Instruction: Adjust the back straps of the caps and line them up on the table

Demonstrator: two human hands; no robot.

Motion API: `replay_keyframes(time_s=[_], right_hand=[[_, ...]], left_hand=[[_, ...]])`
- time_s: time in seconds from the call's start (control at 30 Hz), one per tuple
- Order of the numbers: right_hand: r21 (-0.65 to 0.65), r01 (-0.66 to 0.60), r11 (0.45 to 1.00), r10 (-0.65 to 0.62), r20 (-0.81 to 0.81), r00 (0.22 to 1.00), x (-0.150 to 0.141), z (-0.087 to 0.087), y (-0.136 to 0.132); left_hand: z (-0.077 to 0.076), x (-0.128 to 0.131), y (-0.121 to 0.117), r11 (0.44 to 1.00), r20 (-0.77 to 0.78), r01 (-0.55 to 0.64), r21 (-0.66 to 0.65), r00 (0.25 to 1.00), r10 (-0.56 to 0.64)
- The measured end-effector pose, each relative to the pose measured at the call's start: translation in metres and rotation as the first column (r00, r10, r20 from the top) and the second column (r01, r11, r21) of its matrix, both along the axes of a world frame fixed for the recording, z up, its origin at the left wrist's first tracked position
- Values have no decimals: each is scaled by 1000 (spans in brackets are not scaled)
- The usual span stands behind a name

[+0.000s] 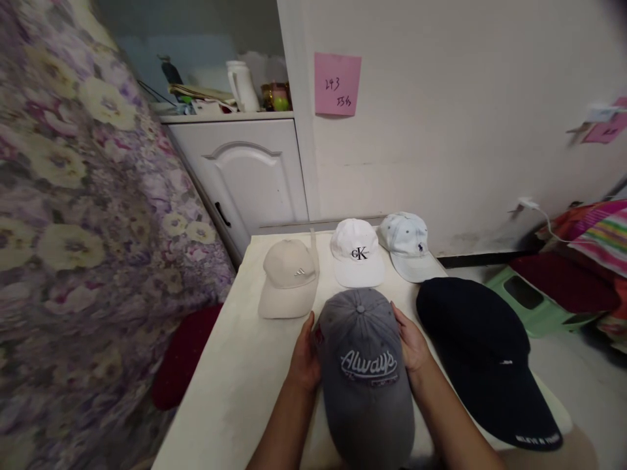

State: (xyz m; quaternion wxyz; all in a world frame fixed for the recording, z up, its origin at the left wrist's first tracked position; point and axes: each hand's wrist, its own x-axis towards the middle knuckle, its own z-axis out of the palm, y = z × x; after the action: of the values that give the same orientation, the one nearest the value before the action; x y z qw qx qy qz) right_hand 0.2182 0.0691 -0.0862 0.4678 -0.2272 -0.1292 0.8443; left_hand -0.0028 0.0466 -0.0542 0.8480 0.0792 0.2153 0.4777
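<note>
A grey cap [365,372] with "Always" stitched on its front sits on the cream table [235,385], brim toward me. My left hand [304,356] grips its left side and my right hand [413,344] grips its right side, fingers curved round the crown. Behind it lie a beige cap [289,277], a white cap [357,253] with a black logo and a pale blue cap [409,245]. A dark navy cap [484,356] rests to the right, close to my right hand.
A bed with a floral cover [83,228] runs along the left. A white cabinet [245,176] with a cluttered shelf stands behind the table. A pink note [337,83] hangs on the wall. A green stool [531,300] and striped bedding [595,235] are at right.
</note>
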Motion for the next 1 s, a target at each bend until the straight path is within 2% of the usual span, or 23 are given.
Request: replay_keyframes(time_s=[0.13, 0.27, 0.37, 0.5, 0.6, 0.73, 1.0], right_hand=[[24, -21, 999, 21, 13, 1000, 6, 1, -9], [57, -25, 998, 23, 37, 999, 13, 9, -29], [78, 43, 996, -48, 69, 996, 14, 10, -45], [93, 177, 980, -188, 135, 973, 11, 1, -56], [127, 250, 960, -270, 179, 946, 8, -3, -55], [189, 271, 944, -310, 222, 924, 3, 1, -44], [230, 315, 921, -374, 289, 881, -8, 0, -12]], left_hand=[[2, -7, -16, 999, -12, -30, 19, 999, 30], [-4, -12, -29, 997, -58, -71, 11, 996, 71], [-10, -12, -35, 996, -111, -89, -8, 990, 88], [-10, -9, -39, 998, -168, -67, -22, 984, 63], [-4, -10, -39, 997, -192, -74, -5, 979, 71], [2, -15, -31, 994, -227, -107, 35, 967, 112], [-7, -20, 6, 990, -349, -125, 65, 927, 140]])
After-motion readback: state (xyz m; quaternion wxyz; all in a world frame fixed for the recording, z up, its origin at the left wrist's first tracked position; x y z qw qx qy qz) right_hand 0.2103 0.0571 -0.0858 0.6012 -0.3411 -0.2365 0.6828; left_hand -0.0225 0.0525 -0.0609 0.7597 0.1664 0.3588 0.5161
